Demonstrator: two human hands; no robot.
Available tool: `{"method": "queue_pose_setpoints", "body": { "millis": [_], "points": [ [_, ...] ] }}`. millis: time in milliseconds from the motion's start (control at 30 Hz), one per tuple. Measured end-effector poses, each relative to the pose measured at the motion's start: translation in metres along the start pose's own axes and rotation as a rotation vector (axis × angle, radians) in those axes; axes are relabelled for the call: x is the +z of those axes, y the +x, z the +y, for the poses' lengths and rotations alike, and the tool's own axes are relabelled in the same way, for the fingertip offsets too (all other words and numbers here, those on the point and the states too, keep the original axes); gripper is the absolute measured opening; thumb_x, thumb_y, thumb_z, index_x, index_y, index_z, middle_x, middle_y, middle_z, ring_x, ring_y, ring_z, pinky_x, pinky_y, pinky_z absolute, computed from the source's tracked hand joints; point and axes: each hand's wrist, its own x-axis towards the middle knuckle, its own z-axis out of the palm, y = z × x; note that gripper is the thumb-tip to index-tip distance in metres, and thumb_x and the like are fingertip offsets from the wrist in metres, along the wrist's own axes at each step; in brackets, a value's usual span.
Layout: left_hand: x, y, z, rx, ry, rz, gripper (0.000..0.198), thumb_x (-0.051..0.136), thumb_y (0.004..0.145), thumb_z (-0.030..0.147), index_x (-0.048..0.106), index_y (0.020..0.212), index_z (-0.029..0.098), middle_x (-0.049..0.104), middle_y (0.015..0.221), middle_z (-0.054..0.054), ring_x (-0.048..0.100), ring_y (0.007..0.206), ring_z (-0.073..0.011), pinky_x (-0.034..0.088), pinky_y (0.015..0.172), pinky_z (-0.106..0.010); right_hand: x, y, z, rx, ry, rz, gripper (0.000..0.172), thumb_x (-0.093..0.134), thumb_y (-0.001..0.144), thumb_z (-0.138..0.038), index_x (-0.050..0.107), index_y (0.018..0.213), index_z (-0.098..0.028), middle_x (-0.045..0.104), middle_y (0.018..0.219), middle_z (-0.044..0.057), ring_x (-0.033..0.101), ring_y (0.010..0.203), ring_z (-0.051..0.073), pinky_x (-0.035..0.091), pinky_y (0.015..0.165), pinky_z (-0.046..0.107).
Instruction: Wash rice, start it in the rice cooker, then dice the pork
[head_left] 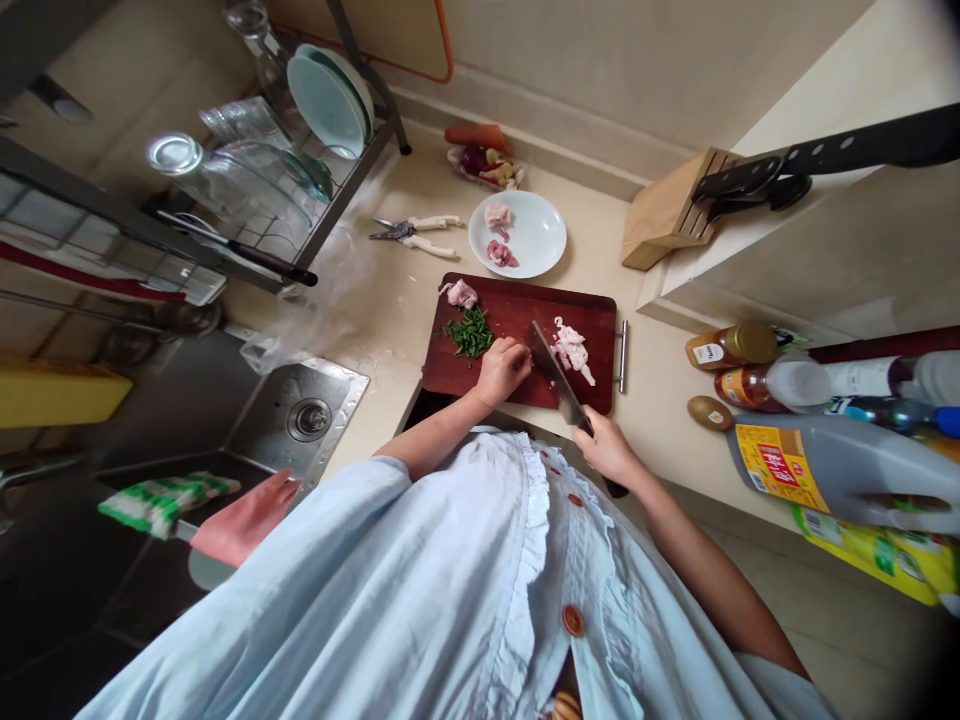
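My right hand (606,448) grips the handle of a kitchen knife (561,382), its broad blade slanting down onto the dark red cutting board (517,298). Just left of the blade, my left hand (504,370) rests on the board with curled fingers; whatever lies under them is hidden. Small pale pieces of chopped meat or fat (571,348) lie to the right of the blade. A heap of chopped greens (471,332) is on the board's left side, with a pinkish lump of raw meat (460,293) behind it.
Behind the board stand a white plate (544,235) with raw meat (501,254) and kitchen scissors (412,232). A knife block (667,215) and several bottles, among them a large jug (847,470), line the right. The sink (262,400) and dish rack (330,235) are left.
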Motion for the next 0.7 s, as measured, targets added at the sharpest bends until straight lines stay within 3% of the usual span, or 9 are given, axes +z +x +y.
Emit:
{"method": "queue_pose_setpoints", "body": {
  "millis": [167,367,600,700],
  "points": [
    [-0.003,0.013,0.000,0.101,-0.089,-0.082,0.007,0.058,0.085,0.022,0.062,0.080,0.019,0.061,0.084,-0.004,0.052,0.084,-0.0176,0.045,0.076,-0.031,-0.009,0.010,-0.012,0.033,0.045,0.070,0.019,0.043,0.082,-0.028,0.056,0.092,-0.019,0.056,0.061,-0.001,0.054,0.055,0.014,0.038,0.054,0.023],
    [-0.004,0.008,0.000,0.086,-0.077,-0.055,0.011,0.055,0.088,0.024,0.065,0.086,0.019,0.063,0.088,-0.005,0.053,0.084,-0.0179,0.045,0.077,-0.033,-0.009,-0.006,-0.022,-0.032,-0.055,0.167,0.044,0.040,0.085,-0.029,0.053,0.124,-0.013,0.069,0.085,0.009,0.063,0.074,0.020,0.044,0.067,0.027],
    [0.006,0.010,-0.004,0.034,-0.045,-0.050,0.008,0.059,0.084,0.022,0.064,0.080,0.018,0.061,0.079,-0.003,0.052,0.078,-0.0167,0.045,0.072,-0.030,-0.016,-0.024,-0.023,-0.019,-0.114,0.041,0.047,0.038,0.088,-0.030,0.049,0.131,-0.013,0.070,0.085,0.010,0.065,0.073,0.022,0.043,0.066,0.028],
    [0.005,0.010,-0.005,0.042,-0.059,-0.052,0.003,0.061,0.080,0.018,0.063,0.078,0.018,0.062,0.081,-0.003,0.053,0.079,-0.0164,0.046,0.073,-0.029,-0.014,-0.019,-0.024,-0.013,-0.108,0.007,0.044,0.039,0.088,-0.029,0.050,0.127,-0.014,0.070,0.083,0.008,0.064,0.073,0.021,0.042,0.066,0.027]
  ]
}}
